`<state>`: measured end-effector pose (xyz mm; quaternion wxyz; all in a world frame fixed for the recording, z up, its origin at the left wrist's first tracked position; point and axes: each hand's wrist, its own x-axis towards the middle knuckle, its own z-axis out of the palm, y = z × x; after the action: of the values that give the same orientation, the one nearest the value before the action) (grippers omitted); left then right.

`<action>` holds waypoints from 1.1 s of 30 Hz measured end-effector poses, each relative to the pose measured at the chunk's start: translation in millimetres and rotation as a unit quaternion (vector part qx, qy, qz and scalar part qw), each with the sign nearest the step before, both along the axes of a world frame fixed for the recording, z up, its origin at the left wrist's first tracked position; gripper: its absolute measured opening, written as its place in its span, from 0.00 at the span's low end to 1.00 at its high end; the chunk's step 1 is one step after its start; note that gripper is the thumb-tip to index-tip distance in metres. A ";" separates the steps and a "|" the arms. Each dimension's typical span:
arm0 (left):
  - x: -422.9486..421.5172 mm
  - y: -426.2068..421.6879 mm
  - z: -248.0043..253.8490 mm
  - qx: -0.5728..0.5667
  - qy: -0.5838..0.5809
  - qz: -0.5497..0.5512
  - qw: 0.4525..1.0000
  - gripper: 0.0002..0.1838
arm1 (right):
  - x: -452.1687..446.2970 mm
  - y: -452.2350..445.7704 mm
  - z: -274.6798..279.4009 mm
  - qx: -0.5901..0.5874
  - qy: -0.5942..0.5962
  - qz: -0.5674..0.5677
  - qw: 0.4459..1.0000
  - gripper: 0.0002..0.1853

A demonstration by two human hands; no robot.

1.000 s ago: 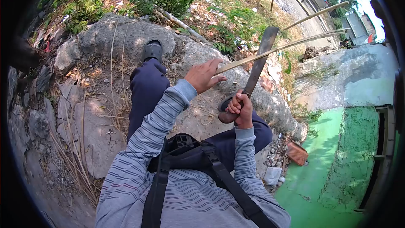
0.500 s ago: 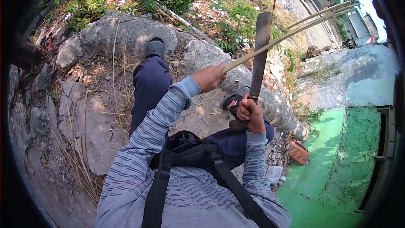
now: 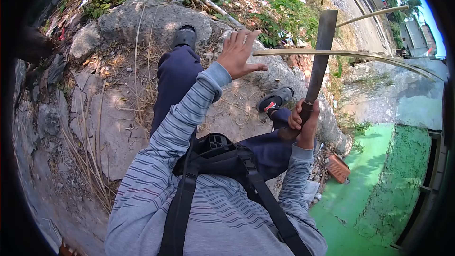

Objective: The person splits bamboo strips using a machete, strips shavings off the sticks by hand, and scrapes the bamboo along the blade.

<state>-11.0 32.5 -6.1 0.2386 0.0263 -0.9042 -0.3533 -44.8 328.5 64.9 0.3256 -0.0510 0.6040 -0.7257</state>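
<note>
My right hand (image 3: 304, 119) is wrapped around the dark handle of a machete, with the long, broad blade (image 3: 324, 42) pointing up and away from me. At the left, my left hand (image 3: 238, 56) is open, fingers spread and thumb out, holding nothing. Just beyond its fingers is the near end of a pale bamboo strip (image 3: 284, 52). This strip crosses the blade and bends down toward the far right. Whether it is lodged on the blade or loose in the air, I cannot tell.
Long thin strips (image 3: 90, 132) lie on the broken concrete at left. A large rock (image 3: 142, 19) sits by my left foot. An orange brick-like block (image 3: 338, 169) lies beside the green surface (image 3: 350, 208) at right. Leafy plants (image 3: 284, 14) and poles stand ahead.
My left hand has let go of the bamboo strip and opened. The strip has swung from an upward slant to roughly level, drooping at its far end. The machete has shifted slightly right.
</note>
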 end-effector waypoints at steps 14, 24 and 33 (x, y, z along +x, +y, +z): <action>12.3 -4.6 -14.6 -0.016 -0.103 0.108 0.989 0.42 | -161.5 -46.9 -87.0 0.034 0.234 -0.320 0.917 0.27; 13.4 1.6 -5.2 0.009 -0.116 0.080 0.990 0.40 | -131.4 -34.4 -372.7 0.301 -0.004 -0.265 0.916 0.31; 13.8 5.5 -2.1 0.021 -0.113 0.053 0.992 0.39 | -202.5 -61.7 -241.7 0.092 0.172 -0.359 0.913 0.22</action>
<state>2.8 38.0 -8.2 0.1530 0.1190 -0.9150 -0.3538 -247.3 266.8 -176.8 -0.0627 0.0756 0.6924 -0.7148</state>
